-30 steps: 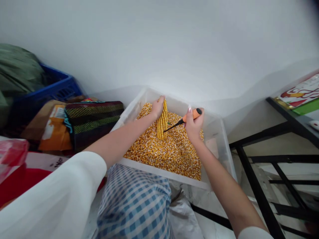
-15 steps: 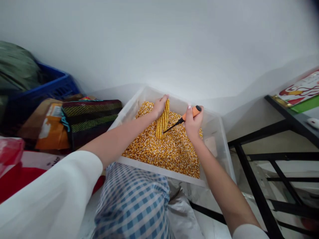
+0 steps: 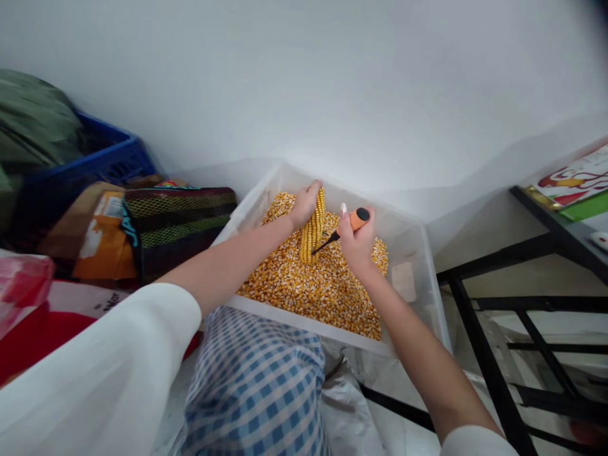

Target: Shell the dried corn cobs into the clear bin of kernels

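My left hand (image 3: 304,206) grips an ear of corn (image 3: 311,235) near its upper end, holding it tilted above loose kernels. My right hand (image 3: 357,244) is wrapped round the orange and black handle of a screwdriver (image 3: 358,220). Its dark shaft points down and left, with the tip against the lower part of the ear. Both hands are over a translucent plastic bin (image 3: 420,272) that holds a heap of loose corn kernels (image 3: 308,297). The palm side of each hand is hidden.
To the left are a blue crate (image 3: 109,149), a black mesh bag (image 3: 180,218) and a red and white package (image 3: 61,323). A black metal frame (image 3: 479,335) stands at the right, with a printed box (image 3: 579,183) on it. A white wall rises behind the bin.
My right hand has moved left and slightly down, bringing the screwdriver handle closer to the ear; its handle now points more towards me. My left hand still holds the ear in nearly the same place.
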{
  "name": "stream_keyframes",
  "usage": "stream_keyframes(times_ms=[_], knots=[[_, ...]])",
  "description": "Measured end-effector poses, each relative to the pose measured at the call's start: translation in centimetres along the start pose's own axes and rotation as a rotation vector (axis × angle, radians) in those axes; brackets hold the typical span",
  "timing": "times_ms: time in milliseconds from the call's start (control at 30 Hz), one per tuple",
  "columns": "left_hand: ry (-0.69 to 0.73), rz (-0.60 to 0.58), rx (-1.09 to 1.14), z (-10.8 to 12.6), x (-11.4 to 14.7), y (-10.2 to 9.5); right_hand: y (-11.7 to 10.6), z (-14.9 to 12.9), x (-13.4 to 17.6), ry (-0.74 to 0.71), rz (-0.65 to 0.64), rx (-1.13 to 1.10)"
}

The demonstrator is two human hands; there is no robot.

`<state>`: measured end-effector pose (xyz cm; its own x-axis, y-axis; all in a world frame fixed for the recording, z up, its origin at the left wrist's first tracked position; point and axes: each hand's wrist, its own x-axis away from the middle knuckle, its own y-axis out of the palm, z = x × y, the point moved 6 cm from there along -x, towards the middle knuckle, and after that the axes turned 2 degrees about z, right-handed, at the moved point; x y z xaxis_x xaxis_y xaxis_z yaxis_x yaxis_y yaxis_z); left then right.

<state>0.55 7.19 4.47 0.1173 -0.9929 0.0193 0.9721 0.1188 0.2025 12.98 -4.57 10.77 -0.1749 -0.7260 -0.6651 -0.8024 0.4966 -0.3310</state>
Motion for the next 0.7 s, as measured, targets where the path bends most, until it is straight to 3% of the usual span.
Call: stream_keyframes(times_ms=[233, 533, 700], knots=[[0.133, -0.081, -0.067, 0.5, 0.6, 2.4, 1.9, 2.4, -3.2, 0.025, -0.017, -0.064], [0.132, 0.006, -0.102, 0.2, -0.7, 0.7, 5.2, 3.4, -5.0, 0.004, -0.061, -0.067], [0.166, -0.019, -0.148, 0.5, -0.3, 1.1, 6.0, 4.5, -6.2, 0.028, -0.078, -0.102]])
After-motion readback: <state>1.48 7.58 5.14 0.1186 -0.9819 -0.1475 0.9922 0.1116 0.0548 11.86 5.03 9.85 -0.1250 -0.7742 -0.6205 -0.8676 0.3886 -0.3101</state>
